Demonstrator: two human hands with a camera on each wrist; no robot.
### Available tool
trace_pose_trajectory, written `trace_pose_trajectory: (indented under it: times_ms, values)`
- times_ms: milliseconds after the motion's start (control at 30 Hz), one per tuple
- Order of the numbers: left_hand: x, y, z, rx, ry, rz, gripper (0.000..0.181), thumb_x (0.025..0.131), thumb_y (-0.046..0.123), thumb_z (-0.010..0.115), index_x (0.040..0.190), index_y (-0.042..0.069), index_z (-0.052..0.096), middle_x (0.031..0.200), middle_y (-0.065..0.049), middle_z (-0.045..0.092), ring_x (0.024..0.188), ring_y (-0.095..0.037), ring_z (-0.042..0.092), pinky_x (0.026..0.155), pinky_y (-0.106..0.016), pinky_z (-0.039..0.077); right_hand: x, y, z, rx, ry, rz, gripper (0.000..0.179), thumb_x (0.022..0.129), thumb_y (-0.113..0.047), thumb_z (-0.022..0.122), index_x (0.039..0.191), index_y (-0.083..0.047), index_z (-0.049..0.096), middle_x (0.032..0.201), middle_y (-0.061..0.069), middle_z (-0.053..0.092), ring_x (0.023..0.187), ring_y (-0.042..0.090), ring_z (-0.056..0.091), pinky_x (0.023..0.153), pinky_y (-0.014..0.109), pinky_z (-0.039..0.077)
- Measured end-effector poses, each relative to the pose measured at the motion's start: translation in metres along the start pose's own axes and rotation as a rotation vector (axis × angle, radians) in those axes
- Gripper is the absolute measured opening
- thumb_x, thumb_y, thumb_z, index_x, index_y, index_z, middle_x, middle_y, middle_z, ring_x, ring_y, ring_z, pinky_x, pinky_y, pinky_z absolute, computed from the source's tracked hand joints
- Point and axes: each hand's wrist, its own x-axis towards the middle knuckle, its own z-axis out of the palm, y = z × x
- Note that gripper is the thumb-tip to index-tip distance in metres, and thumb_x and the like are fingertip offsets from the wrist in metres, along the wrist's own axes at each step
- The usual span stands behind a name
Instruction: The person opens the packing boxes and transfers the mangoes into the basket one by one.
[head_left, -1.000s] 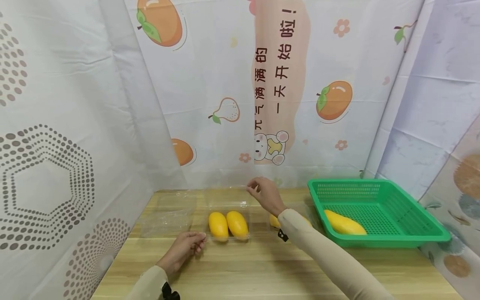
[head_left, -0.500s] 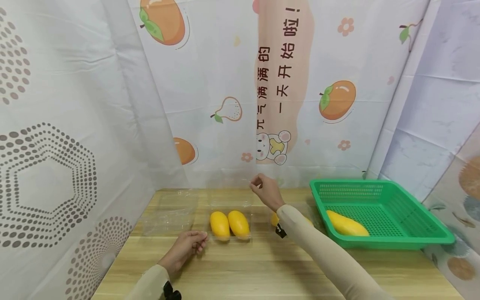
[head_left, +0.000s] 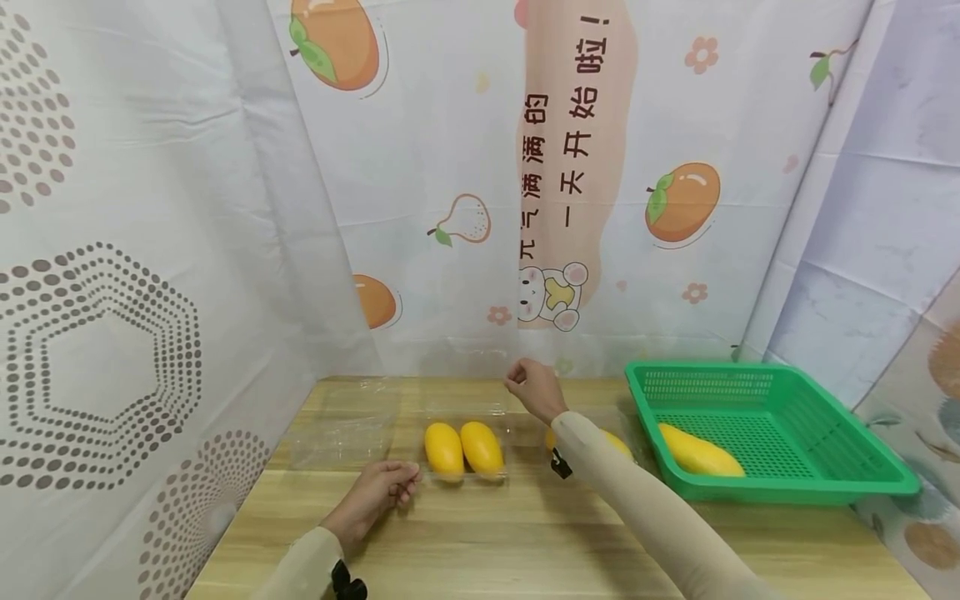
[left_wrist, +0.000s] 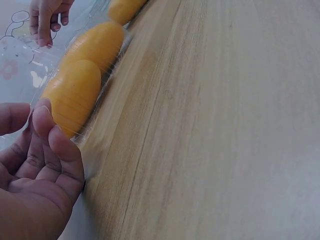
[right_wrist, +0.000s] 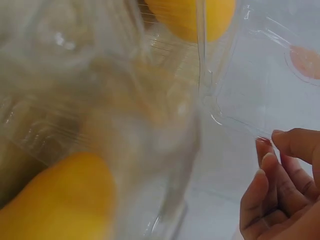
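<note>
In the head view, two yellow mangoes [head_left: 444,450] lie side by side in a clear plastic clamshell box [head_left: 468,476] at the middle of the table. Its lid [right_wrist: 265,80] stands raised behind the fruit. My right hand [head_left: 536,390] pinches a corner of this lid between thumb and fingertip, which the right wrist view shows close up. At the box's near left corner, my left hand [head_left: 378,496] has curled fingers, thumb and index fingertips meeting right at the box's edge. The left wrist view shows these fingertips [left_wrist: 44,112] beside the nearest mango.
To the left stands another clear box [head_left: 341,442] with its lid raised. A third box with yellow mangoes [head_left: 617,443] is partly hidden behind my right forearm. The green basket [head_left: 795,492] at right holds one mango [head_left: 697,454]. Printed curtains [head_left: 450,292] enclose the wooden table [head_left: 480,542].
The lid's upper edge has risen, with my right hand keeping hold of its corner. My left hand stays at the box's corner. The head view has turned slightly left.
</note>
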Motion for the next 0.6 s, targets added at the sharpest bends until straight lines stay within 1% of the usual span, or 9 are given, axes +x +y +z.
trace_pose_trajectory:
  times_ms: [200,267,600]
  values:
    - [0.0012,0.0002,-0.0004,-0.002,-0.005,0.0,0.035,0.102,0.023,0.065,0.108,-0.012,0.066,0.088,-0.009,0.066,0.074,-0.012,0.056,0.067,-0.024,0.051,0.0018,0.0014,0.0026,-0.067,-0.047,0.031,0.012,0.091,-0.01,0.078,0.084,-0.01,0.068,0.078,0.0,0.068,0.069,0.014,0.062,0.064,0.032,0.054]
    - [0.0016,0.0001,-0.0007,-0.004,-0.007,0.002,0.035,0.102,0.023,0.065,0.108,-0.011,0.066,0.088,-0.009,0.066,0.074,-0.012,0.056,0.067,-0.024,0.051,0.0022,0.0023,0.0035,-0.086,-0.061,0.04,0.012,0.091,-0.01,0.078,0.083,-0.01,0.069,0.077,0.0,0.068,0.068,0.014,0.062,0.064,0.031,0.054]
    - [0.0007,-0.0016,-0.0009,-0.012,-0.011,0.01,0.033,0.103,0.019,0.063,0.107,-0.013,0.066,0.086,-0.008,0.066,0.072,-0.011,0.056,0.066,-0.023,0.051,0.0063,0.0079,0.0075,-0.155,-0.142,0.114,0.013,0.085,-0.013,0.083,0.085,-0.009,0.071,0.082,0.002,0.074,0.075,0.017,0.068,0.07,0.035,0.056]
